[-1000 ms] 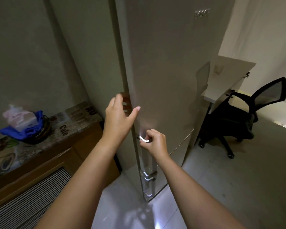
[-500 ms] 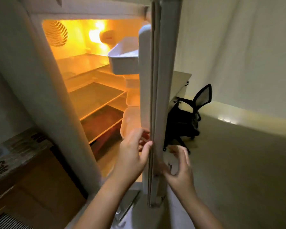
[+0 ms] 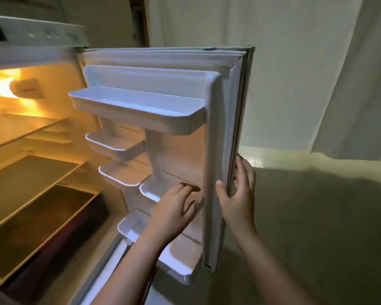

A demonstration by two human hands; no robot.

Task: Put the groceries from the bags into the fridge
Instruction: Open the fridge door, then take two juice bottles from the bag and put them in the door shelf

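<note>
We have the fridge (image 3: 37,168) lit on our left, its shelves bare. Our left hand (image 3: 174,208) hovers, fingers loosely spread, by the door bins. Right of it, our right hand (image 3: 238,192) lies flat-fingered along the door (image 3: 220,150)'s upright free edge. No grocery bags in view.

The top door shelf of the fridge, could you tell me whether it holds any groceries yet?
No, the top door shelf shows only its bare white tray.

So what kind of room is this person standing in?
Probably a home, perhaps a kitchen corner: an open fridge with lit bare shelves, its door lined with racks, and a pale curtain behind.
</note>
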